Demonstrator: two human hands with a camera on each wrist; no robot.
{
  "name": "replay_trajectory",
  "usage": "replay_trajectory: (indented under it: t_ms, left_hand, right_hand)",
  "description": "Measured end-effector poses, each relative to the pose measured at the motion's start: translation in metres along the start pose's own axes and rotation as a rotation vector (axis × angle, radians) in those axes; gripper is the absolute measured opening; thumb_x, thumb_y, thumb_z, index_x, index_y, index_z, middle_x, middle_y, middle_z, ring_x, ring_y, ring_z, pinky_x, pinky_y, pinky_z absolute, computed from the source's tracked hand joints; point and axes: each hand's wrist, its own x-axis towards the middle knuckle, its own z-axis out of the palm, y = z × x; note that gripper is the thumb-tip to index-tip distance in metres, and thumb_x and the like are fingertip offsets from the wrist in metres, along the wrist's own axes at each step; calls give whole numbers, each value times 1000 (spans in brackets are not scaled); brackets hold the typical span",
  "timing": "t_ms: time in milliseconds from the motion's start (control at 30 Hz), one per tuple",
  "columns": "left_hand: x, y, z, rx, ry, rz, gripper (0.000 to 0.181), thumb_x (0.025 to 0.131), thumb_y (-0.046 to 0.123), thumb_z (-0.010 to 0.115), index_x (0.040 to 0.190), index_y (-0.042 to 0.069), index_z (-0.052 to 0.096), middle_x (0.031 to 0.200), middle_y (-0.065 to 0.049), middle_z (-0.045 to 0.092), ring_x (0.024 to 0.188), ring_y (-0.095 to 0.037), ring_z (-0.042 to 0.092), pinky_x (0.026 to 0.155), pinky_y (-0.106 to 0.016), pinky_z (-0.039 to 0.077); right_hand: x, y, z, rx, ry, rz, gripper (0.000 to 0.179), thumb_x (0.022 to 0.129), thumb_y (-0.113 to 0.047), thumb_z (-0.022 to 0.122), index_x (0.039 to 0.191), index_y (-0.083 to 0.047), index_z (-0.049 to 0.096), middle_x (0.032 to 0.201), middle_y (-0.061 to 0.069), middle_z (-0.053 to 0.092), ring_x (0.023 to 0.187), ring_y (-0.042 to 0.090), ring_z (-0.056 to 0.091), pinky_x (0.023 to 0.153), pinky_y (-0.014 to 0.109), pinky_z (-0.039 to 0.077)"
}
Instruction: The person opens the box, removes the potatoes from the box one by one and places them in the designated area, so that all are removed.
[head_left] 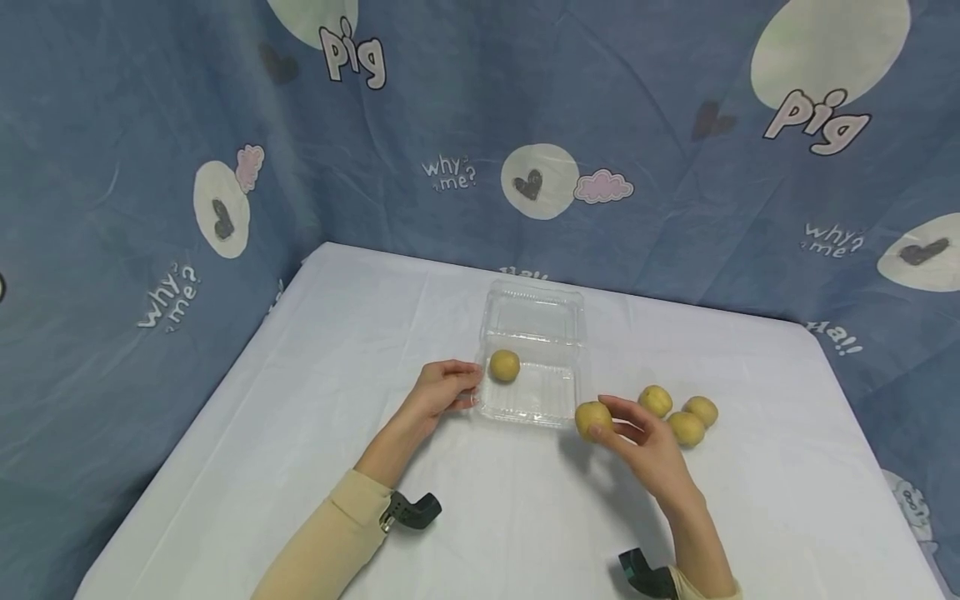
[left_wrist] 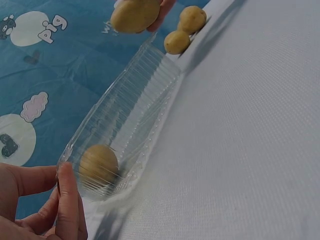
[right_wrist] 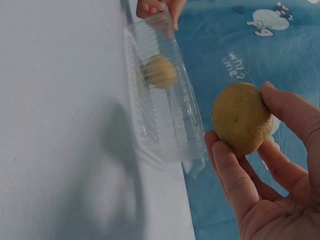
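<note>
Between right-hand fingers, a potato

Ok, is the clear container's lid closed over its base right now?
No, the lid is folded open behind the base, leaving it uncovered.

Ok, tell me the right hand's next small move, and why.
I'd probably bring the right hand left and lower the held potato into the clear container: its lid lies open, another potato sits at the left with room beside it, and the left hand pinches its left edge.
</note>
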Motion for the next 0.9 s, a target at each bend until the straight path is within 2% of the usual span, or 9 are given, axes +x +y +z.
replay_trajectory:
  t_ms: [267, 533, 900]
  left_hand:
    - [0, -1, 1, -13, 5, 4, 26, 92, 8, 68, 114, -4, 64, 97, -13, 63, 79, -14, 60, 70, -26, 58]
    - [-1, -3, 2, -10, 14, -4, 24, 92, 9, 68, 114, -3, 65, 95, -11, 63, 80, -15, 61, 71, -27, 58]
    - [-1, -1, 2, -4, 22, 7, 26, 92, 10, 68, 114, -2, 64, 102, -14, 63, 82, -16, 60, 72, -26, 58]
  right_hand:
    - [-6, 1, -5, -2, 13, 33, 56, 87, -26, 77, 136, -9, 56, 130, 8, 56, 111, 19, 59, 86, 27, 51]
    - [-13, 6, -6, 7, 34, 48, 56, 87, -26, 77, 136, -7, 56, 129, 9, 57, 107, 18, 61, 84, 26, 51]
    - [-14, 10, -9, -30, 39, 57, 55, 87, -27, 76, 136, -8, 56, 130, 10, 57, 104, 15, 62, 84, 25, 50]
